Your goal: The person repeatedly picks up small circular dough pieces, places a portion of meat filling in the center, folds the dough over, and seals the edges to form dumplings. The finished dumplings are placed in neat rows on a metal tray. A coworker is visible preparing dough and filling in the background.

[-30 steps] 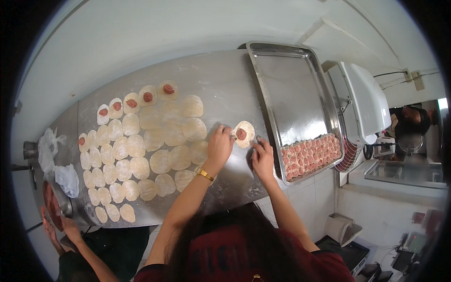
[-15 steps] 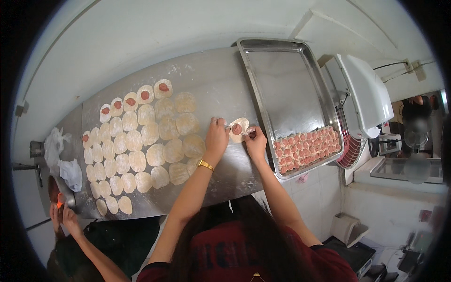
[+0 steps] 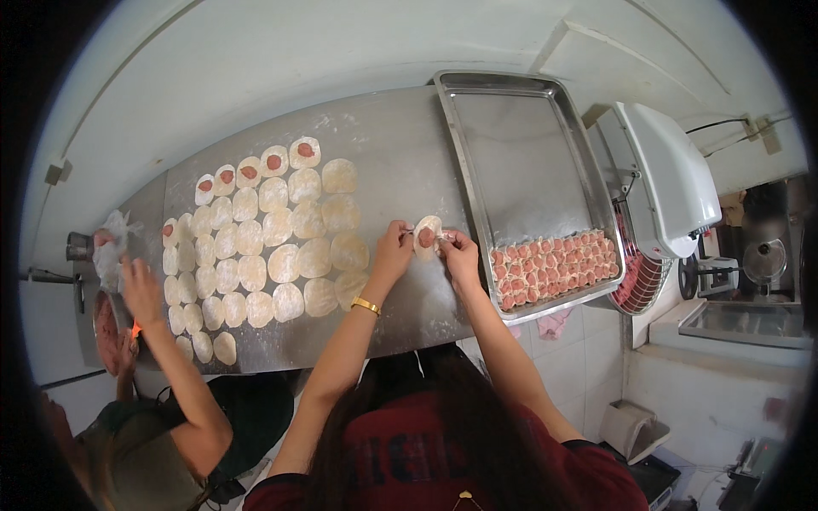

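Observation:
Between my hands is a pale, floury dumpling wrapper (image 3: 429, 224) with a lump of pink minced meat (image 3: 425, 238) in its middle. My left hand (image 3: 394, 249) pinches its left edge, and my right hand (image 3: 461, 257) grips the opposite edge with bent fingers. The wrapper stands narrow, its sides drawn upward, above the steel table (image 3: 400, 162). Just right of my right hand, a large metal tray (image 3: 528, 145) holds tight rows of filled dumplings (image 3: 554, 266) at its near end. Rows of flat wrappers (image 3: 279, 227) cover the table to my left; several along the far row carry meat.
At the left, a co-worker's hand (image 3: 141, 289) reaches over the table beside a bowl of minced meat (image 3: 109, 336) and a white plastic bag (image 3: 111, 264). A white machine (image 3: 660, 179) and a red-lined basket (image 3: 637, 277) stand beyond the tray.
The wrapper between my hands has gone from flatter and rounder to narrower, with its sides raised. A co-worker's hand has moved from the bowl up toward the plastic bag.

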### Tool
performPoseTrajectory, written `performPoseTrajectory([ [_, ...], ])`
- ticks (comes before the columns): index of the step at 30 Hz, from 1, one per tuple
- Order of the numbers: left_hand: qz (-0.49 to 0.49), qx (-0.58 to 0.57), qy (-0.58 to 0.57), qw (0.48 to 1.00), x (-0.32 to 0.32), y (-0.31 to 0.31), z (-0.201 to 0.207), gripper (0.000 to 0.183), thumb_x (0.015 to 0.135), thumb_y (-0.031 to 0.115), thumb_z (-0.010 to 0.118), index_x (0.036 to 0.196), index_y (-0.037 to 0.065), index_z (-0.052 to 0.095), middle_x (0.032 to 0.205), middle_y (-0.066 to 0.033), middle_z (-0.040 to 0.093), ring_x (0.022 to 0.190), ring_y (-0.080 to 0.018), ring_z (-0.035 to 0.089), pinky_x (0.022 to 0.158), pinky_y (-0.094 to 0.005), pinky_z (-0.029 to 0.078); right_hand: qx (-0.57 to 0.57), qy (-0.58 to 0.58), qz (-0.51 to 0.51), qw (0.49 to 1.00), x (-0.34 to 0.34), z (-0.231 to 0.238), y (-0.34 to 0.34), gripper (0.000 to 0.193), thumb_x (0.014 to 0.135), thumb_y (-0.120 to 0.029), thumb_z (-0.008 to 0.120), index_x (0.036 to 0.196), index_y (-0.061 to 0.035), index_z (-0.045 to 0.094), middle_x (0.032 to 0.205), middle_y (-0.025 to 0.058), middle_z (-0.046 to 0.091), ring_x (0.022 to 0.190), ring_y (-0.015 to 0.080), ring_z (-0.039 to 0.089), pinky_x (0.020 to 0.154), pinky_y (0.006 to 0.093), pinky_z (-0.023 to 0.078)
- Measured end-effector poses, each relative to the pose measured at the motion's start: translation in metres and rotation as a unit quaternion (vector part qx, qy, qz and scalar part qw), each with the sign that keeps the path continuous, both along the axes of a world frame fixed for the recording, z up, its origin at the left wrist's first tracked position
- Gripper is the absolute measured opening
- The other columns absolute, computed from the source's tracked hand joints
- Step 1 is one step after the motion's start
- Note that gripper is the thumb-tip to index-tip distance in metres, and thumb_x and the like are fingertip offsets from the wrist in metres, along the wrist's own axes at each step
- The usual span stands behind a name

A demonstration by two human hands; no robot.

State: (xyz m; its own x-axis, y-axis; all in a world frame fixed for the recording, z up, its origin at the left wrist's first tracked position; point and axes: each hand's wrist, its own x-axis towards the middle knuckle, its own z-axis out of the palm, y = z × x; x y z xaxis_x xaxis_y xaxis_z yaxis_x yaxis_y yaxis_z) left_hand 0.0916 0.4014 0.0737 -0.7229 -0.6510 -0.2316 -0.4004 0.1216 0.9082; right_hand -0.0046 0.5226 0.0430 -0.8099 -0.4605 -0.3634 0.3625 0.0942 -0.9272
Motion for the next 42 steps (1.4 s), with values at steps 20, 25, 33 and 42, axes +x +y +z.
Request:
performPoseTrajectory([
  [20,0.092,0.286,0.206,0.931,0.028,0.023,0.001,0.011,0.085,0.001,0.06,0.095,0.002,0.055,0.106,-0.0055,0.056,0.088,-0.0111,0.056,0.078,-0.0243,0.05,-0.13,-0.032,0.064,0.989,0.019,0.06,0.011,0.022,0.08,0.007,0.059,0.101,0.0025,0.062,0.087,0.0033,0.066,0.075,0.0093,0.059,0.072,0.0215,0.046],
  [25,0.128,0.323,0.265,0.899,0.032,0.035,0.031,0.019,0.086,0.003,0.06,0.104,0.002,0.054,0.103,-0.0063,0.057,0.094,-0.0133,0.057,0.082,-0.025,0.049,-0.01,0.094,0.122,0.988,0.005,0.03,0.021,0.031,0.075,0.007,0.063,0.106,0.001,0.062,0.089,0.006,0.067,0.079,0.0111,0.061,0.073,0.0224,0.047],
  [33,-0.004,-0.082,0.067,0.994,0.052,0.029,0.014,0.018,0.078,-0.001,0.065,0.095,0.0,0.06,0.098,-0.0075,0.063,0.087,-0.0178,0.064,0.077,-0.027,0.052,0.047,0.143,0.232,0.961,0.011,0.05,0.025,0.034,0.068,0.008,0.068,0.101,0.0002,0.064,0.091,0.0063,0.065,0.078,0.0128,0.062,0.071,0.0256,0.05],
  [42,0.007,-0.027,0.061,0.998,0.047,0.043,0.009,0.034,0.069,0.003,0.074,0.098,0.002,0.057,0.089,-0.0125,0.064,0.081,-0.0255,0.066,0.07,-0.0328,0.053,0.12,0.383,0.279,0.873,0.013,0.047,0.023,0.034,0.064,0.01,0.063,0.097,-0.0002,0.064,0.09,0.0138,0.063,0.077,0.026,0.063,0.067,0.031,0.05],
])
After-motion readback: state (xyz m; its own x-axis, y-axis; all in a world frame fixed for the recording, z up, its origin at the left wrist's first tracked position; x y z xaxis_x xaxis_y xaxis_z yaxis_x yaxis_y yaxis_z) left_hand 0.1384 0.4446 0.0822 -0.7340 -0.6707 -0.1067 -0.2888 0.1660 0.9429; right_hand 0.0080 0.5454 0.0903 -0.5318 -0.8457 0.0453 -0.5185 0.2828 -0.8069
